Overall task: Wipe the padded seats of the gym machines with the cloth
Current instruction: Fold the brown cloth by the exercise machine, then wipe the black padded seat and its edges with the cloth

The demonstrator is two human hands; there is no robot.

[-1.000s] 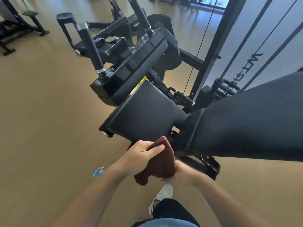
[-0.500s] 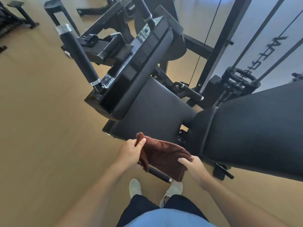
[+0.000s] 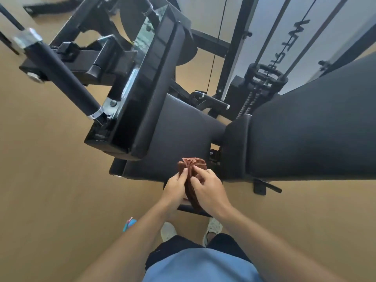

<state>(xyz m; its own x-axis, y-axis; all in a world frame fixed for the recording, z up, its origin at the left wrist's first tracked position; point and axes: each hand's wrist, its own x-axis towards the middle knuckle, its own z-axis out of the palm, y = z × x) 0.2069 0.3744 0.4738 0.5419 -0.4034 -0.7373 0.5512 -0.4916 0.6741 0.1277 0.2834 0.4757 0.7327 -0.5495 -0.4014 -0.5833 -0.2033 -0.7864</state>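
Observation:
A brown cloth [image 3: 192, 168] is bunched and folded between both hands, just above the near edge of the black padded seat [image 3: 179, 127]. My left hand [image 3: 175, 188] pinches its left side. On the other side my right hand [image 3: 207, 190] grips the cloth with fingers curled over the fold. A large black back pad [image 3: 309, 127] stretches to the right of the seat. Another black pad on a metal frame [image 3: 150, 92] overhangs the seat from the upper left.
A black foam handle bar [image 3: 63, 78] juts out at the left. The weight stack, cables and upright frame [image 3: 262, 78] stand behind the seat. A short side handle [image 3: 213, 99] sits by the seat. My white shoes [image 3: 212, 227] stand on the tan floor below the seat.
My hands came together and folded the spread cloth into a narrow bunch. The view moved closer to the seat and tilted down.

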